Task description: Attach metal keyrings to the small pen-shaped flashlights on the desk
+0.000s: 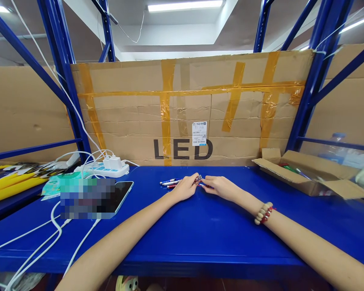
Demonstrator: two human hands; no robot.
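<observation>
Blue worktop (200, 226) under both my hands: left hand (186, 188) and right hand (220, 188) pinch one small pen (199, 179) together, more pens (170, 183) lying just beside.

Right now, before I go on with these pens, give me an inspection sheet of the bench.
Surface: blue metal shelf top, bare in front of the arms.
Job's things: small pens lying in a loose group, one more held between both hands.
Clutter: phone lying flat, teal packet, yellow items, open cardboard box holding small items.
Hands: left hand and right hand meet fingertip to fingertip on a pen; beaded bracelet on the right wrist.
Cables: white power strip with charger; white cables trail over the front edge.
Surroundings: taped cardboard sheet marked LED, blue rack posts.
</observation>
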